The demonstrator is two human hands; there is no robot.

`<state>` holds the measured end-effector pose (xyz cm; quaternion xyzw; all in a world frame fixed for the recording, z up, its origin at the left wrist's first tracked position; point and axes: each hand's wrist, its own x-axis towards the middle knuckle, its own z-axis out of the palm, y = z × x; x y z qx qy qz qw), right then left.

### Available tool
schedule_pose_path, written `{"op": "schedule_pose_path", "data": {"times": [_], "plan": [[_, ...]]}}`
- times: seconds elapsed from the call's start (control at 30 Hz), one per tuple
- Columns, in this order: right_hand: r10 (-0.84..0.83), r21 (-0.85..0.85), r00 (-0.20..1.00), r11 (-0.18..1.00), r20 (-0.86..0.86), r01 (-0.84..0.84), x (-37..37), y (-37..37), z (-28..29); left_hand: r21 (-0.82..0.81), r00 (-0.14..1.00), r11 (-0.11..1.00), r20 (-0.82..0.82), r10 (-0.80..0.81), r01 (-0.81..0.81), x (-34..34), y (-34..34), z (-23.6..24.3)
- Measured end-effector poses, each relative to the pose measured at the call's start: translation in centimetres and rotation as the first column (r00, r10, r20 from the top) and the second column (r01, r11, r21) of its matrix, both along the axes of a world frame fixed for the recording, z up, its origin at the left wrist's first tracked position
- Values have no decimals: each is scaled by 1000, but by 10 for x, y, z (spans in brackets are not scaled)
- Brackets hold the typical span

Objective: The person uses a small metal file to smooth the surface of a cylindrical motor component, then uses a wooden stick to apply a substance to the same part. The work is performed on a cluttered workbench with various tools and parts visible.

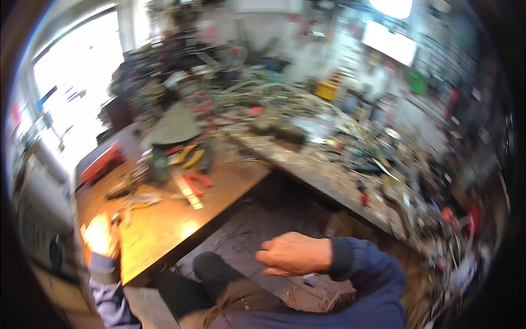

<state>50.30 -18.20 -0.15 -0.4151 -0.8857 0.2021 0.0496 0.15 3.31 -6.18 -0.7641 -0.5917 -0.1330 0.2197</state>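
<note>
At the left edge of the wooden table [148, 233], my left hand [101, 236] is washed out by bright light and blurred, so its fingers cannot be made out. Close to it on the tabletop lie a small clear and yellowish item [141, 200] and a brownish, blurred tool [125, 186]. My right hand [293, 253] is held above my lap, back upward, with the fingers curled in. Whatever is inside that closed hand, if anything, is hidden. Red-handled pliers [196, 182] and a pale flat strip [187, 189] rest farther up the table.
A red case [102, 163] lies at the table's far left. Yellow-handled tools [189, 156] stand beside a grey-green, wedge-shaped object [174, 125]. To the right runs a cluttered workbench [329, 172] heaped with cables and parts, including a yellow box [327, 89]. Much is motion-blurred.
</note>
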Motion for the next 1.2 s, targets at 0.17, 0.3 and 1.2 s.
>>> {"op": "schedule_pose_path", "data": {"times": [0.17,0.3,1.2], "plan": [[-324,101,933,935,-159,341,34,-54,5,-24,991,993,-73,110,-112,-13,9,-19],[-639,294,752,696,-164,656,80,-108,13,-101,985,980,-54,164,-169,-13,6,-7],[-424,207,860,849,-284,486,4,51,-27,54,999,998,-30,13,-12,39,-26,19]]}}
